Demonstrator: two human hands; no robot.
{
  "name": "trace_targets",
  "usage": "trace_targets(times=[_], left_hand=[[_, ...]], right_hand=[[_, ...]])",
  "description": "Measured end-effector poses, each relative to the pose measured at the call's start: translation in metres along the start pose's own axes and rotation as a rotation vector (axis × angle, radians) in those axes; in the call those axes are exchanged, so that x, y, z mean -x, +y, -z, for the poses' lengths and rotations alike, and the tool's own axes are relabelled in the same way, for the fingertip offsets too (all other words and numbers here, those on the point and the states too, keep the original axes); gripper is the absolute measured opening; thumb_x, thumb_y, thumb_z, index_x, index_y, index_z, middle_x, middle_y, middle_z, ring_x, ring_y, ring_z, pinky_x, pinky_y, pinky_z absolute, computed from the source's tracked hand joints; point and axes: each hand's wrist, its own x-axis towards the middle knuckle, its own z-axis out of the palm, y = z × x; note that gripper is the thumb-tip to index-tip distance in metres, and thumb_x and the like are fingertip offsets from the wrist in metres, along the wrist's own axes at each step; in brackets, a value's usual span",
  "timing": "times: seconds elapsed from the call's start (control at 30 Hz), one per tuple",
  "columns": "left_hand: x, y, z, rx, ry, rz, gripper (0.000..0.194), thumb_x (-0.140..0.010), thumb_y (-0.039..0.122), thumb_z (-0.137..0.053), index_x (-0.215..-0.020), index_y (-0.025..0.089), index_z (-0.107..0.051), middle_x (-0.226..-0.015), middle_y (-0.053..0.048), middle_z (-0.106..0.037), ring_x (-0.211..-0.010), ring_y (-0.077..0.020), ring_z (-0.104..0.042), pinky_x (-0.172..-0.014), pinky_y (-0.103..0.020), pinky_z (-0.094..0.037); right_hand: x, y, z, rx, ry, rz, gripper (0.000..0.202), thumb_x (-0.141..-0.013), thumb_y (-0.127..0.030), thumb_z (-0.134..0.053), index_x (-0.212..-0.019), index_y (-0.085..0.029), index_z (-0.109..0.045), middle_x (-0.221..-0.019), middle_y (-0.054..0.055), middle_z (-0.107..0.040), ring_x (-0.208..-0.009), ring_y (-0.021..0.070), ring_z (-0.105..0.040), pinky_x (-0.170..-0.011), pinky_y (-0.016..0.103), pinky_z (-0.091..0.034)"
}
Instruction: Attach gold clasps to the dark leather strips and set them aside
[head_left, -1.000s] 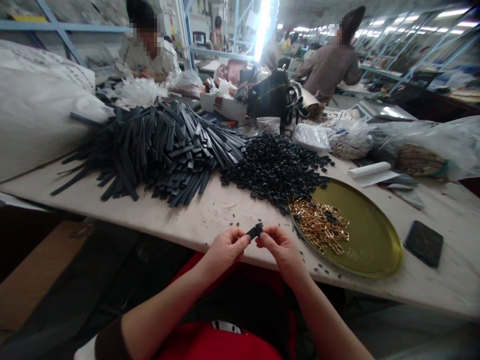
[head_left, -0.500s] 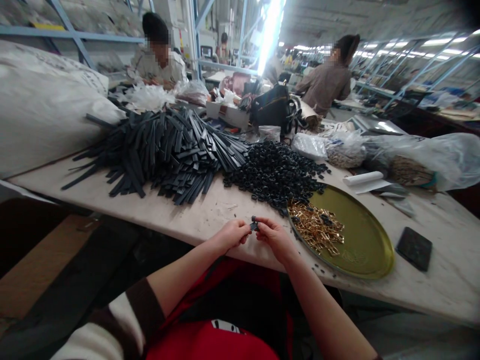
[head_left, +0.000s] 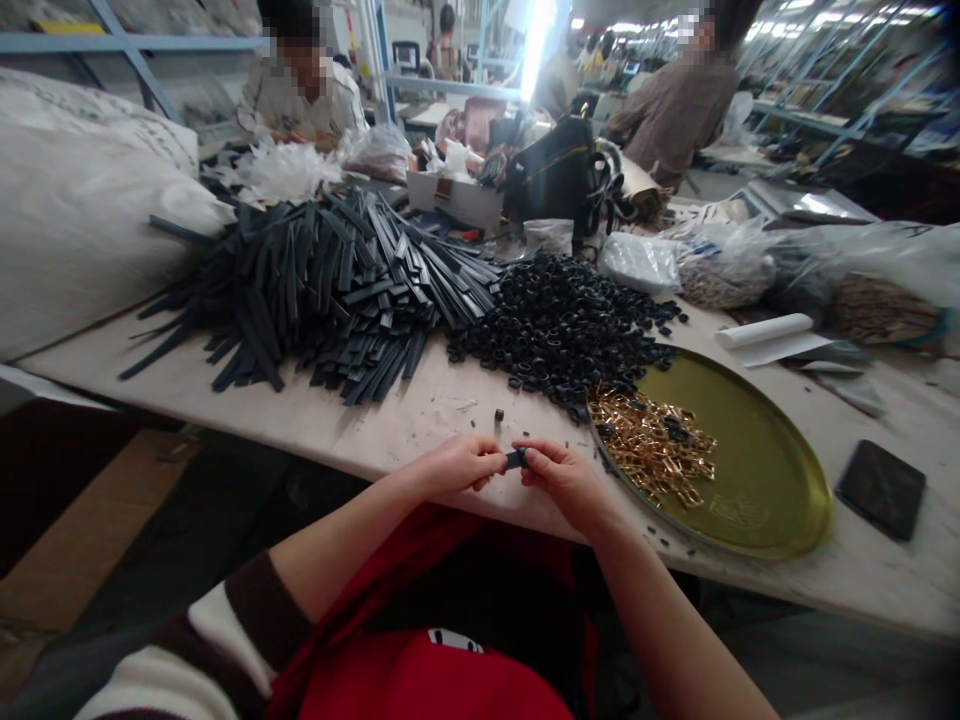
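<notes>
A short dark strap spans the small gap between my hands above the table's front edge. My left hand pinches its left end, fingers curled. At the other end, my right hand grips it between thumb and fingers; whether a loop sits in that grip is too small to tell. Just beyond my fingertips is a single small dark loop. A heap of similar black loops lies farther back, and a big pile of dark strips spreads to its left.
Right of my hands, a round gold-green tray holds gold metal buckles. A dark phone-like slab lies beyond it. White sack at left; plastic bags and a black handbag behind. Two people work across the table.
The view has tilted down and shifted slightly. The small loop that was at my right fingertips is now apart from them, beyond my hands. Both hands still hold the strap.
</notes>
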Motion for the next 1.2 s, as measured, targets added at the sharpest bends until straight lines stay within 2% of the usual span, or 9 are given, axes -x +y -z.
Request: trace_targets(times=[0.13, 0.33, 0.5, 0.63, 0.73, 0.83, 0.9, 1.03, 1.2], left_hand=[[0.005, 0.004, -0.008, -0.024, 0.08, -0.051, 0.026, -0.078, 0.035, -0.041, -0.064, 0.017, -0.054, -0.049, 0.005, -0.044, -0.047, -0.0095, -0.04, -0.049, -0.022, -0.029], [0.021, 0.004, -0.011, 0.186, 0.076, -0.106, 0.028, -0.078, 0.024, -0.044, -0.103, 0.015, -0.049, -0.068, 0.001, -0.057, -0.06, -0.0104, -0.049, -0.056, -0.021, -0.035], [0.031, -0.001, -0.01, 0.25, 0.141, -0.077, 0.02, -0.078, 0.024, -0.046, -0.097, 0.017, -0.046, -0.063, 0.003, -0.056, -0.056, -0.0093, -0.048, -0.051, -0.02, -0.034], [0.043, -0.001, -0.01, 0.285, 0.14, -0.046, 0.026, -0.077, 0.031, -0.05, -0.099, 0.018, -0.042, -0.065, 0.003, -0.058, -0.052, -0.0097, -0.05, -0.047, -0.019, -0.035], [0.052, 0.0, -0.009, 0.165, 0.228, -0.033, 0.029, -0.075, 0.036, -0.054, -0.094, 0.018, -0.045, -0.066, 0.002, -0.06, -0.054, -0.0111, -0.052, -0.049, -0.02, -0.036], [0.061, 0.0, -0.008, -0.028, 0.322, -0.025, 0.03, -0.07, 0.043, -0.059, -0.081, 0.017, -0.052, -0.064, 0.002, -0.059, -0.057, -0.0123, -0.052, -0.05, -0.021, -0.036], [0.066, -0.001, -0.009, -0.009, 0.305, -0.021, 0.029, -0.07, 0.044, -0.059, -0.076, 0.016, -0.055, -0.065, 0.001, -0.06, -0.059, -0.0126, -0.052, -0.051, -0.022, -0.037], [0.078, -0.003, -0.013, 0.343, 0.156, -0.025, 0.03, -0.073, 0.041, -0.059, -0.087, 0.015, -0.056, -0.077, -0.001, -0.064, -0.061, -0.0115, -0.055, -0.055, -0.022, -0.042], [0.086, -0.005, -0.012, 0.534, 0.089, -0.042, 0.027, -0.073, 0.032, -0.061, -0.093, 0.014, -0.056, -0.082, -0.003, -0.065, -0.067, -0.0118, -0.059, -0.064, -0.025, -0.044]], right_hand=[[0.003, 0.002, -0.004, 0.015, 0.005, 0.041, 0.03, -0.065, -0.037, -0.069, -0.089, -0.019, -0.067, -0.071, -0.001, -0.064, -0.058, 0.0095, -0.054, -0.063, 0.026, -0.044], [0.012, -0.007, -0.018, 0.096, 0.089, 0.148, 0.028, -0.064, -0.038, -0.071, -0.082, -0.018, -0.062, -0.067, -0.002, -0.061, -0.057, 0.0102, -0.053, -0.061, 0.026, -0.043], [0.022, -0.012, -0.028, -0.076, -0.025, 0.078, 0.034, -0.075, -0.051, -0.056, -0.081, -0.018, -0.062, -0.066, 0.0, -0.06, -0.06, 0.012, -0.055, -0.063, 0.028, -0.044], [0.03, -0.012, -0.033, -0.118, -0.11, -0.008, 0.026, -0.071, -0.039, -0.066, -0.087, -0.021, -0.061, -0.069, -0.003, -0.059, -0.057, 0.0076, -0.05, -0.059, 0.022, -0.04], [0.036, -0.008, -0.038, -0.098, -0.217, -0.08, 0.031, -0.072, -0.041, -0.064, -0.093, -0.019, -0.06, -0.071, -0.002, -0.059, -0.06, 0.008, -0.049, -0.06, 0.021, -0.038], [0.041, -0.004, -0.045, -0.125, -0.243, -0.109, 0.026, -0.068, -0.038, -0.069, -0.078, -0.017, -0.057, -0.064, -0.003, -0.055, -0.059, 0.0085, -0.047, -0.058, 0.021, -0.036], [0.045, -0.004, -0.049, -0.172, -0.221, -0.085, 0.026, -0.066, -0.035, -0.071, -0.071, -0.017, -0.052, -0.062, -0.004, -0.053, -0.057, 0.0081, -0.047, -0.057, 0.02, -0.036], [0.05, -0.008, -0.055, -0.171, -0.153, -0.005, 0.03, -0.068, -0.036, -0.068, -0.066, -0.018, -0.044, -0.062, -0.005, -0.052, -0.056, 0.0079, -0.047, -0.057, 0.021, -0.037], [0.05, -0.012, -0.061, 0.19, 0.142, 0.239, 0.026, -0.072, -0.033, -0.061, -0.069, -0.021, -0.038, -0.056, -0.008, -0.045, -0.05, 0.0081, -0.043, -0.051, 0.021, -0.035]])
